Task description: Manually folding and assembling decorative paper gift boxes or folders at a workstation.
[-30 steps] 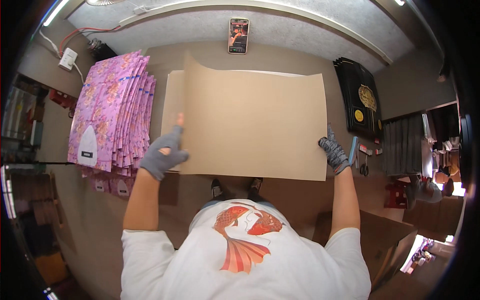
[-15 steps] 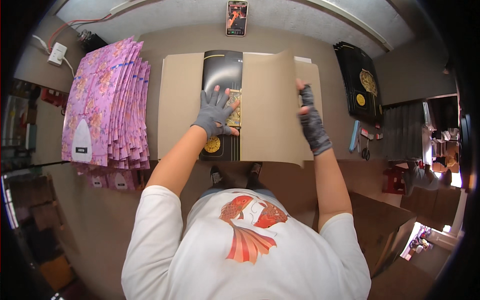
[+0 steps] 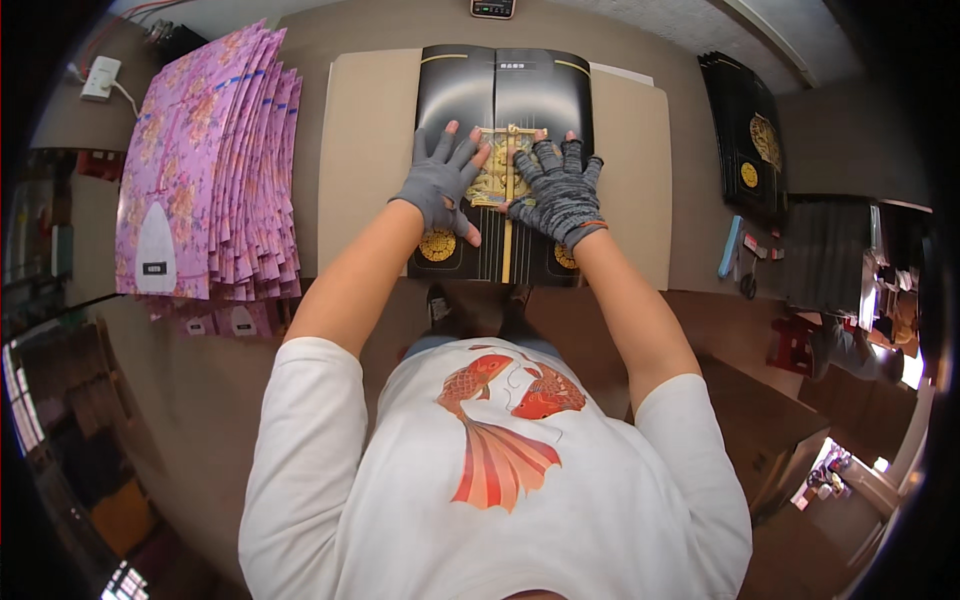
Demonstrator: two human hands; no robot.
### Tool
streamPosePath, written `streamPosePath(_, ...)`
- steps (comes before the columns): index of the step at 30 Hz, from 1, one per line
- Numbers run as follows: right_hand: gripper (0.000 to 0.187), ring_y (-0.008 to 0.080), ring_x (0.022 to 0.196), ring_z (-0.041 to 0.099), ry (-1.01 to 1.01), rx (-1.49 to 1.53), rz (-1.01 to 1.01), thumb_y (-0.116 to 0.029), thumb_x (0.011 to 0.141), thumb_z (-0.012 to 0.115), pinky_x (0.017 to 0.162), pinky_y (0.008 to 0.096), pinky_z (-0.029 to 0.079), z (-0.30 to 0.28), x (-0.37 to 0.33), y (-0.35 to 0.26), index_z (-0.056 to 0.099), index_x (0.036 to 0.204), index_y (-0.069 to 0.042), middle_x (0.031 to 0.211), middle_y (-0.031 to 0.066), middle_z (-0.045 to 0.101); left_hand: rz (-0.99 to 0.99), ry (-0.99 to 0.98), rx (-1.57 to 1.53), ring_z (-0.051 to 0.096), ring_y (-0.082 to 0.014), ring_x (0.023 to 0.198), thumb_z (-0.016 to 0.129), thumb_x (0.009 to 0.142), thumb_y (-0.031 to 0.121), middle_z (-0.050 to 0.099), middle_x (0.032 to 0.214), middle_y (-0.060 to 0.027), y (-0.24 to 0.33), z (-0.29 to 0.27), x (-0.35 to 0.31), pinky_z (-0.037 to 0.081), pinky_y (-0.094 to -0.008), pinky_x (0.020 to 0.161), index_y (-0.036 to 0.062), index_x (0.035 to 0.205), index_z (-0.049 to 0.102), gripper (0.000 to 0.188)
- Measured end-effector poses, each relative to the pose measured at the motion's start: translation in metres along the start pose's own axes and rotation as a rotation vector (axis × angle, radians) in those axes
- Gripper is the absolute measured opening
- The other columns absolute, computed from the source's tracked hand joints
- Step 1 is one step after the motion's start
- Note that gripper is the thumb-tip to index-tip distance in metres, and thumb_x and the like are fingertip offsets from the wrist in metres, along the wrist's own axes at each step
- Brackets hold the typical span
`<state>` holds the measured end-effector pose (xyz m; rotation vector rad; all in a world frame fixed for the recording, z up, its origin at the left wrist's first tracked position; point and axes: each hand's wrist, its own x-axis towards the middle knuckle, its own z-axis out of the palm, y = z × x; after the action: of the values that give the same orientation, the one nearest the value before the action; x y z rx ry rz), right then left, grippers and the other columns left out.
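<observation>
Grey-brown table; floral pink bags stacked left, black stack right, phone at far side. Black-and-gold folded sheet mid-table on brown sheet, directly under left hand and right hand; fingers spread, palms down, gripping nothing.

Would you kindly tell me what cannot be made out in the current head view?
Head view: parts of the ornate gold emblem on the glossy black folded sheet, hidden by the plain grey gloved left hand and the streaked dark gloved right hand.
Head view: most of the dark rectangular phone, cut off by the top edge.
Head view: the little red and white item at right, too small to identify.
</observation>
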<state>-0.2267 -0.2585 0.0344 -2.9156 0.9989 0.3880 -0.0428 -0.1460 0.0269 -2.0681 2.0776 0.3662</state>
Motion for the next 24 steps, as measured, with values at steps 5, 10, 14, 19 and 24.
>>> streamPosePath(5,0.099,0.0430,0.149,0.010,0.274,0.318,-0.026,-0.073,0.074,0.065,0.116,0.0596,0.014,0.025,0.006,0.031,0.031,0.154,-0.024,0.162,0.0161,0.018,-0.154,-0.114,0.001,-0.005,-0.0487,0.148,0.075,0.041,0.082,0.003,0.161,-0.0269,0.009,-0.019,-0.003,0.006,-0.0714,0.109,0.0261,0.158,0.018,0.142)
streamPosePath(10,0.097,0.0388,0.147,0.021,0.409,0.822,-0.008,-0.063,0.077,0.070,0.118,0.0480,0.019,0.025,0.011,0.053,0.034,0.151,-0.011,0.156,0.0286,0.024,-0.118,-0.095,-0.010,-0.003,-0.0505,0.147,0.077,0.039,0.080,0.004,0.160,-0.0304,0.004,-0.008,-0.002,0.008,-0.0714,0.108,0.0285,0.157,0.017,0.143)
streamPosePath(14,0.096,0.0378,0.148,0.019,0.379,0.815,-0.029,-0.062,0.077,0.070,0.119,0.0477,0.018,0.023,0.010,0.056,0.036,0.151,-0.011,0.155,0.0275,0.026,-0.099,-0.069,-0.018,-0.002,-0.0509,0.147,0.079,0.038,0.079,0.005,0.159,-0.0309,0.002,-0.004,-0.002,0.008,-0.0707,0.108,0.0273,0.157,0.018,0.144)
streamPosePath(19,0.094,0.0396,0.148,0.017,0.267,0.227,-0.023,-0.061,0.075,0.071,0.118,0.0540,0.018,0.012,0.012,0.026,0.035,0.152,-0.022,0.159,0.0187,0.023,-0.096,-0.082,-0.028,-0.002,-0.0519,0.147,0.079,0.037,0.079,0.004,0.159,-0.0317,0.000,-0.003,-0.001,0.008,-0.0712,0.108,0.0261,0.157,0.018,0.145)
streamPosePath(24,0.091,0.0483,0.147,0.006,-0.004,-0.012,0.123,-0.074,0.074,0.063,0.115,0.0613,0.018,0.002,0.014,0.014,0.030,0.152,-0.039,0.163,0.0107,0.015,-0.075,-0.055,-0.044,-0.003,-0.0526,0.146,0.078,0.037,0.080,0.004,0.159,-0.0322,0.000,-0.001,0.000,0.007,-0.0719,0.107,0.0253,0.157,0.017,0.146)
